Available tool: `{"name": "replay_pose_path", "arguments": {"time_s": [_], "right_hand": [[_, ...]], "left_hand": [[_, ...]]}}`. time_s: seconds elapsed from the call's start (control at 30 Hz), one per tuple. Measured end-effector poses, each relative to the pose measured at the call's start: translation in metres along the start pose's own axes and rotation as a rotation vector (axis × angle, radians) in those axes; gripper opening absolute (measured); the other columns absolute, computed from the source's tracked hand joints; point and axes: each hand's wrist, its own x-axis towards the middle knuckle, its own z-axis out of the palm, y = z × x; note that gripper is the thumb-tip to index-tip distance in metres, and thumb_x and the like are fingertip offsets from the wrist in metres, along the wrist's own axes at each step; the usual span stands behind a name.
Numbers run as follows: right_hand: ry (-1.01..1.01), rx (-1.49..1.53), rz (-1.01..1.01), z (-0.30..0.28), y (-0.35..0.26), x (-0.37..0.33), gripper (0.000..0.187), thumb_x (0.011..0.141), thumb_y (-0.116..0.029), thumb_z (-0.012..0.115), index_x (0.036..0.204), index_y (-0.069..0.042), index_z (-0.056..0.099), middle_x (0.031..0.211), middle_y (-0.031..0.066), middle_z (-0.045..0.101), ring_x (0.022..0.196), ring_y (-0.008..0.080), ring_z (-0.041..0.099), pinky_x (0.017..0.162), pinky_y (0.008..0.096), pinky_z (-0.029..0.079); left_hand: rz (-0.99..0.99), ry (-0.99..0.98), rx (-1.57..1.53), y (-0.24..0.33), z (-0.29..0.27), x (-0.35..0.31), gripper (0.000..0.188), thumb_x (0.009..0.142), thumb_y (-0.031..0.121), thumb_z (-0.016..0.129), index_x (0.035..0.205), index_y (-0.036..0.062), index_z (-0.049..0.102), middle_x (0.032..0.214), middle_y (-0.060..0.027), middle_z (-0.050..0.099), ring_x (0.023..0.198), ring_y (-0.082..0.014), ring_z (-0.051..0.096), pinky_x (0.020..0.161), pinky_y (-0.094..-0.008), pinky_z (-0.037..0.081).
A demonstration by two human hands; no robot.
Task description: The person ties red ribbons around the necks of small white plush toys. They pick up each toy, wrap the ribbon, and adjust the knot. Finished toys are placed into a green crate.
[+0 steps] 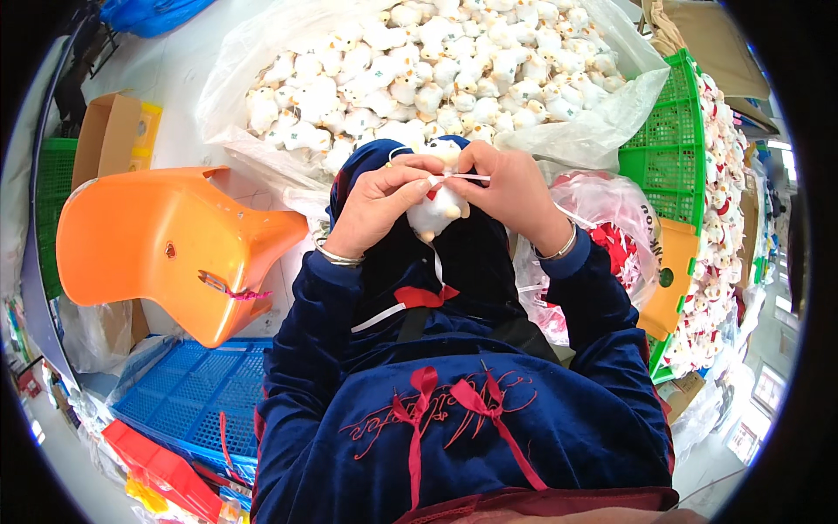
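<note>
A small white plush toy with a pale head rests against my knees. A narrow white ribbon crosses the toy's neck, with a bit of red just below it. On the toy's left side, my left hand pinches the ribbon between thumb and fingertips. My right hand grips it from the other side, and a short end sticks out by its fingers. The fingers partly hide the neck and the ribbon's crossing. Lying on my lap is a red fabric piece with white ribbon ends.
In front of me a large clear plastic sheet holds a heap of white plush toys. An orange chair and a blue crate stand left. At right are a clear bag of red pieces and a green crate.
</note>
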Motion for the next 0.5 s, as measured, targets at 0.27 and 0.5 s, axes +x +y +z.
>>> {"name": "replay_pose_path", "arguments": {"time_s": [0.27, 0.5], "right_hand": [[0.077, -0.110, -0.074, 0.008, -0.005, -0.007, 0.015, 0.087, -0.026, 0.073, 0.090, -0.013, 0.067, 0.068, 0.0126, 0.066, 0.063, 0.0332, 0.067, 0.054, 0.0428, 0.049], [0.187, 0.002, 0.021, 0.016, -0.008, -0.016, 0.013, 0.089, -0.020, 0.069, 0.095, -0.009, 0.071, 0.072, 0.0139, 0.069, 0.065, 0.0316, 0.069, 0.056, 0.0394, 0.051]], "left_hand": [[-0.045, 0.004, 0.015, 0.006, 0.012, 0.001, 0.016, 0.099, 0.008, 0.062, 0.105, -0.0008, 0.074, 0.125, -0.0102, 0.067, 0.113, -0.0163, 0.061, 0.099, -0.0308, 0.046], [0.009, 0.127, 0.232, 0.008, 0.027, 0.002, 0.013, 0.094, 0.010, 0.071, 0.097, -0.0025, 0.074, 0.110, -0.0083, 0.069, 0.096, -0.0136, 0.065, 0.083, -0.0262, 0.052]]}}
